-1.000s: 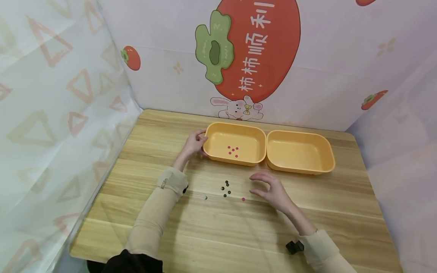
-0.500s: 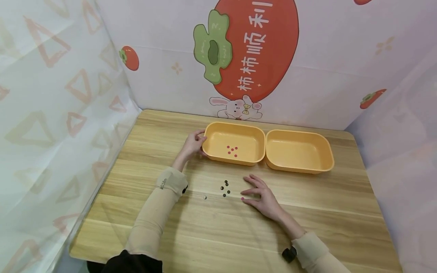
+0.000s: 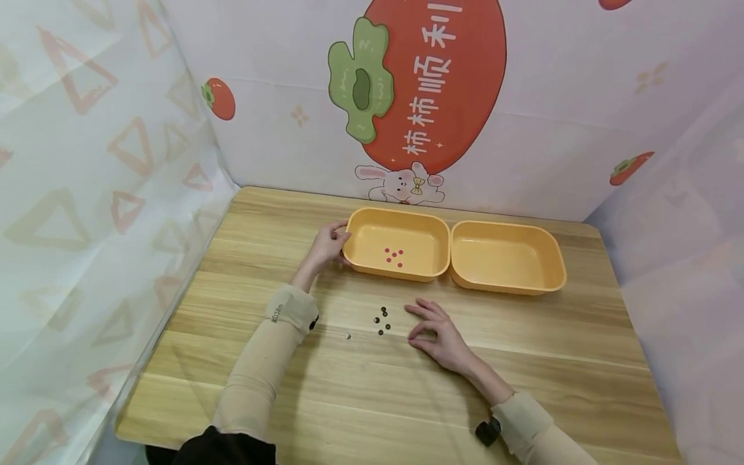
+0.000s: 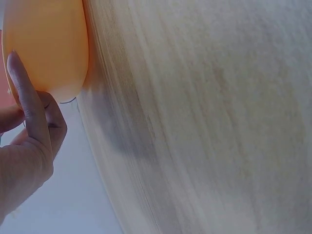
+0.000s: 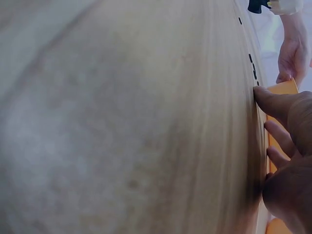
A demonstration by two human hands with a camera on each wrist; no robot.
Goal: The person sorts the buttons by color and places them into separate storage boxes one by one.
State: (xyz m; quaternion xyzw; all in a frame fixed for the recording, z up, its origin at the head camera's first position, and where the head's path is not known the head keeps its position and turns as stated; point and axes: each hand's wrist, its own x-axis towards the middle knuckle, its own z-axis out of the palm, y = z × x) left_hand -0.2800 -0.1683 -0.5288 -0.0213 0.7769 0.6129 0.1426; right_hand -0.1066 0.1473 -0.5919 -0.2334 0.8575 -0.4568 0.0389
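Note:
My left hand (image 3: pixel 329 245) grips the left end of a yellow plastic box (image 3: pixel 444 255), fingers against its outer wall (image 4: pixel 53 44) in the left wrist view. Inside that box lie several small pink discs (image 3: pixel 394 254). On the wood, my right hand (image 3: pixel 444 341) has thumb and forefinger tips brought together at one more pink disc, now almost wholly hidden by them; its other fingers are spread. Left of these fingertips sit several small black discs (image 3: pixel 380 332), with a single silvery one (image 3: pixel 348 336) further left.
A second yellow box (image 3: pixel 508 284) stands against the first on its right. Both are on a wooden table (image 3: pixel 349 407) near its back edge, before a printed backdrop (image 3: pixel 558 97). White printed sheeting (image 3: pixel 75 258) hangs along the left side.
The right hand has moved left and down to the loose pink disc, and its thumb and forefinger have closed on it. The left hand stays on the box.

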